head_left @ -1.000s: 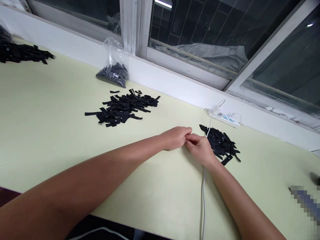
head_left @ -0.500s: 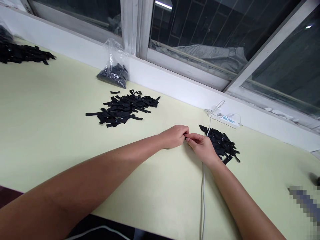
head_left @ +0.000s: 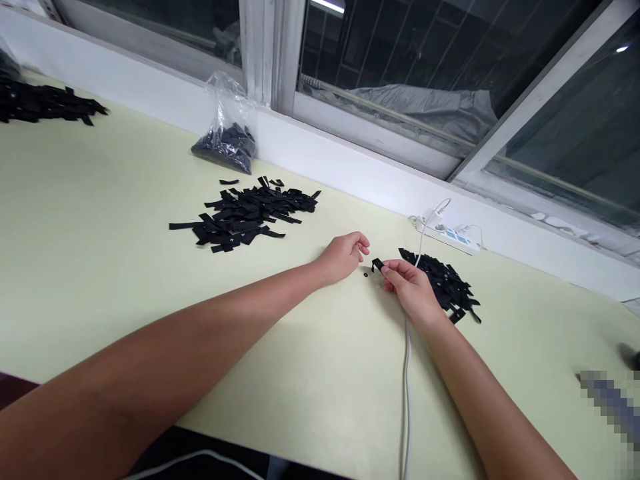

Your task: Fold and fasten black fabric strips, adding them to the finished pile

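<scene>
Far left lies a spread of flat black fabric strips (head_left: 245, 213), a clear plastic bag of dark pieces (head_left: 227, 137) beyond it by the window. The left hand (head_left: 343, 257) hovers with fingers loosely parted, holding nothing. Just right, a tiny black ring (head_left: 367, 272) sits on the pale yellow-green table (head_left: 100, 220). The right hand (head_left: 413, 290) pinches one short black strip (head_left: 377, 265), beside a smaller black pile (head_left: 445, 287). Best keep that pinch near the strip's end, so its tip stays free.

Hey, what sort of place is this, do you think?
Probably a small garment or label workshop: a long pale work table by a window, heaps of black fabric strips, a plastic bag of more, and the right hand pinching one black strip.
</scene>
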`<state>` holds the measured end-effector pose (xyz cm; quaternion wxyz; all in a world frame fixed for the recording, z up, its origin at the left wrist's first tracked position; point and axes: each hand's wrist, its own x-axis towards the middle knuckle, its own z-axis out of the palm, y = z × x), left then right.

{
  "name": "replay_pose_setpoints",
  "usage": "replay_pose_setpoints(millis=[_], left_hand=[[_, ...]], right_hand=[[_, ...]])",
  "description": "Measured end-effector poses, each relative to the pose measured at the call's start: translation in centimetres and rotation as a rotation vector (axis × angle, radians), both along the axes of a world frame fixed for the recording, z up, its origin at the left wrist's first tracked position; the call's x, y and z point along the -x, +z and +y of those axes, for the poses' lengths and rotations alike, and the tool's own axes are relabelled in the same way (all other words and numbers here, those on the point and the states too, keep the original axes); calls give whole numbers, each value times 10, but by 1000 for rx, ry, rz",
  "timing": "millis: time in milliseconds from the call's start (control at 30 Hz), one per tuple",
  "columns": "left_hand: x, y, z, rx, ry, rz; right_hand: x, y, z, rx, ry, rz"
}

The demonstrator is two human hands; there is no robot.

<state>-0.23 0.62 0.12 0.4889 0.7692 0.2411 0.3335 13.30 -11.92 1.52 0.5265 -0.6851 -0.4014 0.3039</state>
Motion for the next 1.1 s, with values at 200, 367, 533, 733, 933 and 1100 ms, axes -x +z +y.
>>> replay_pose_setpoints(millis=[200,367,533,733,933,1100], left_hand=[[-4,-5,3,77,-11,-29],[-9,-9,6,180,-41,-79],[-9,-8,5,231,-73,-94],[-3,-4,4,12,-76,-69],[-4,-8,4,-82,-119,-74],[-3,-6,1,-40,-90,-94]], right_hand=[[0,1,0,-7,-19,22],[1,2,0,-2,-20,26],[-1,-1,1,-11,-21,39],[-3,-3,1,-16,-9,25],[-2,-3,1,2,-8,-19],[-1,-1,0,13,-16,-103]])
